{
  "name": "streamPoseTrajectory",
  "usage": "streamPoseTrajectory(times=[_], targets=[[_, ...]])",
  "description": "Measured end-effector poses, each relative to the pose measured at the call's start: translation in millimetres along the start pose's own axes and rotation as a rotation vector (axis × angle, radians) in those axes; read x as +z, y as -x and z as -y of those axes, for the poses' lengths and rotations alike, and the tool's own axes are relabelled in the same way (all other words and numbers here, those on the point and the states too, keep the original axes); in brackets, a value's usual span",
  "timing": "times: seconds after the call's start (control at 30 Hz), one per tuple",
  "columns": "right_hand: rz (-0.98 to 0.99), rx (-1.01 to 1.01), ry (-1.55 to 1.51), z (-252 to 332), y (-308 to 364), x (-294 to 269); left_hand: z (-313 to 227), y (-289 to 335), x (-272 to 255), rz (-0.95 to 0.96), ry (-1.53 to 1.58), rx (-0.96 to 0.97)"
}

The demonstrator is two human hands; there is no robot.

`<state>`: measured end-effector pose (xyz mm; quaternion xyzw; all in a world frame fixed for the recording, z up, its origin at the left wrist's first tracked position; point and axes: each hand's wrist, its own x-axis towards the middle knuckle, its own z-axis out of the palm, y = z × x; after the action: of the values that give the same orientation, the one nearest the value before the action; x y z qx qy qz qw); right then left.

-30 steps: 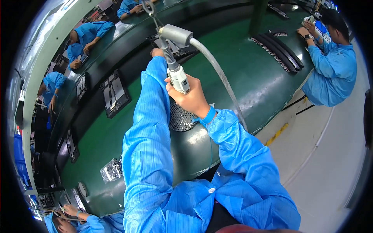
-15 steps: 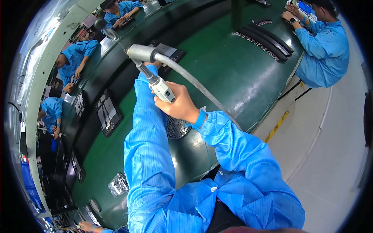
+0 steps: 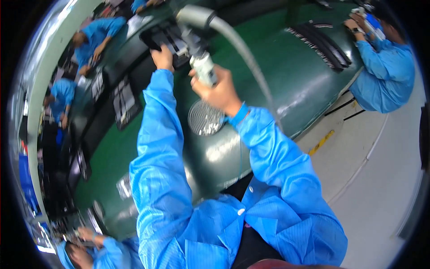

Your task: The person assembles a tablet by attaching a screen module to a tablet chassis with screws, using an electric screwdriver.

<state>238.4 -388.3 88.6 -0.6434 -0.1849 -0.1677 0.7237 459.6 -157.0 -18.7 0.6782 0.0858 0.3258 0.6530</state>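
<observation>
My right hand is closed around a white and grey handheld power screwdriver, whose tip I cannot make out. A thick grey hose curves down from a fitting above it. Farther out, my left hand grips the near edge of a flat black device with pale panels inside, lying on the dark belt. Blur hides some of those fingers. Just below my right hand, a round perforated metal dish rests on the green table.
Another black device lies left along the dark belt. A clear plastic bag sits left of my left arm. Black curved strips lie far right. One co-worker sits right; several others sit across the belt.
The flat black device has shifted left with my left hand, which now shows beyond the screwdriver. My right hand with the screwdriver has moved up and right; the view has tilted.
</observation>
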Motion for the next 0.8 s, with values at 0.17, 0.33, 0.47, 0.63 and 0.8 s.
streamPoseTrajectory(times=[0.17, 0.33, 0.47, 0.63, 0.8], targets=[[0.089, 0.138, -0.191, 45, -2, 11, -214, 125, -170, -0.045, -0.074, -0.194], [0.147, 0.179, -0.252, 57, 8, 32, -278, 292, -282, -0.136, -0.286, -0.307], [0.096, 0.139, -0.120, 62, 8, 30, -291, 395, -273, -0.204, -0.152, -0.497], [0.167, 0.066, -0.183, 55, 7, 29, -277, 446, -255, -0.115, -0.023, -0.528], [0.183, 0.088, -0.196, 62, 17, 39, -283, 446, -251, -0.098, 0.097, -0.423]])
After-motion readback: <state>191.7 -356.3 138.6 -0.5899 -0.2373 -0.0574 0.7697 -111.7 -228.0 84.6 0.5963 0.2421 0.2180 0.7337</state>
